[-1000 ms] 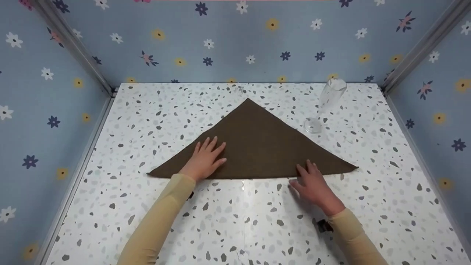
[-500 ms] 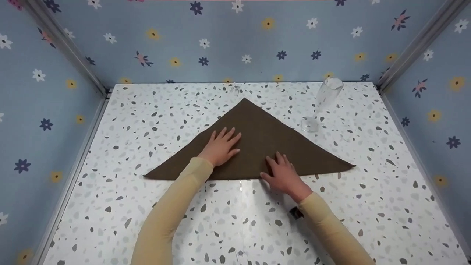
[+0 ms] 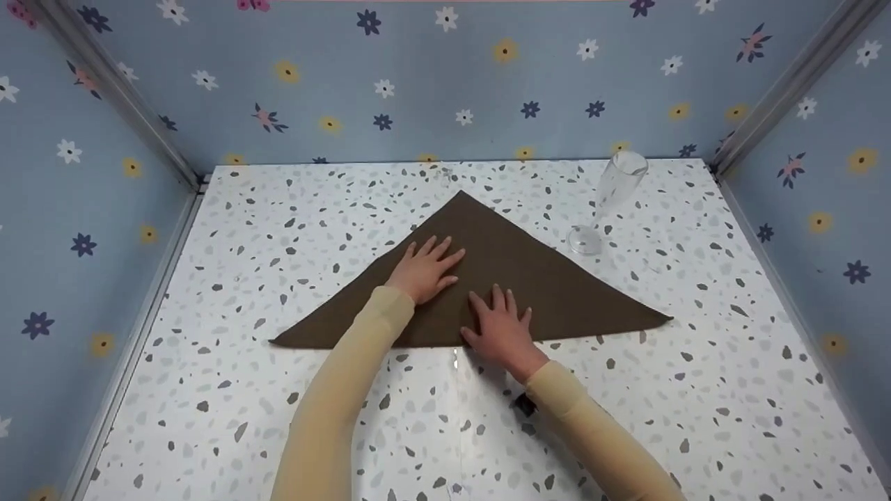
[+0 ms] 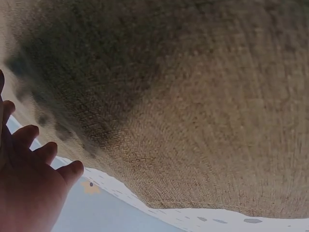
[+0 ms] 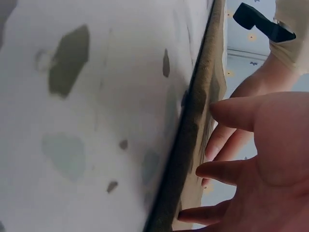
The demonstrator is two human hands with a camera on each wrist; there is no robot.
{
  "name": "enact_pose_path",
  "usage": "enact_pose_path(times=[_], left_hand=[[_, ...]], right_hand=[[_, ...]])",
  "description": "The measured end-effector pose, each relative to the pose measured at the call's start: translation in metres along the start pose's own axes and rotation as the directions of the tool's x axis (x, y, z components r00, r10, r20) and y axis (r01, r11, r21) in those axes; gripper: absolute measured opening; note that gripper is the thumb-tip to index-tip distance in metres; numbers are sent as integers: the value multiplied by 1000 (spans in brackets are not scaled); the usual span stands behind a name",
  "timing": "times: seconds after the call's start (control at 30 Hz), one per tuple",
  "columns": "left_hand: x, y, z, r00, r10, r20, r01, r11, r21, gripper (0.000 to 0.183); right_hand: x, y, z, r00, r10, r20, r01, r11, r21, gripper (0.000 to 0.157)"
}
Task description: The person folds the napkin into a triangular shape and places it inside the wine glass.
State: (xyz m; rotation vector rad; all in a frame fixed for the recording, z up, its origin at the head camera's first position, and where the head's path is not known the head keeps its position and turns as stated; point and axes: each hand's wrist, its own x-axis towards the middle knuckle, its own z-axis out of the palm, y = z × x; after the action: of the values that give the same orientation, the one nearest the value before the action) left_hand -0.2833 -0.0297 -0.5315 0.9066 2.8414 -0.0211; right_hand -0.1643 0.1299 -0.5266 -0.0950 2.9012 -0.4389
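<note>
A brown triangular cloth (image 3: 543,278) lies mid-table on a white, terrazzo-patterned tabletop (image 3: 424,445), enclosed by blue floral walls (image 3: 411,52) with metal corner posts (image 3: 129,101). The left hand (image 3: 422,273) and right hand (image 3: 502,335) lie over it, fingers spread, gripping nothing. A clear champagne flute (image 3: 618,182) stands near its right slope.

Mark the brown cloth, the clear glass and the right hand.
Brown cloth (image 3: 516,259), head view: its uncovered middle.
Clear glass (image 3: 618,184), head view: its bowl.
Right hand (image 3: 504,334), head view: back of the hand.
</note>
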Motion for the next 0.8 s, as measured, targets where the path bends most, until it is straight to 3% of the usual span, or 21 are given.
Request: enact_pose_path(times=[0.5,0.8], left_hand=[[0,-5,6,1000,7,-13,-8,997,-77,53],[0,-6,2,999,29,-30,-33,991,-128,50]], right_hand=[[-2,2,6,998,-22,-54,21,1000,-16,60],[2,7,3,996,-24,-89,24,1000,4,48]])
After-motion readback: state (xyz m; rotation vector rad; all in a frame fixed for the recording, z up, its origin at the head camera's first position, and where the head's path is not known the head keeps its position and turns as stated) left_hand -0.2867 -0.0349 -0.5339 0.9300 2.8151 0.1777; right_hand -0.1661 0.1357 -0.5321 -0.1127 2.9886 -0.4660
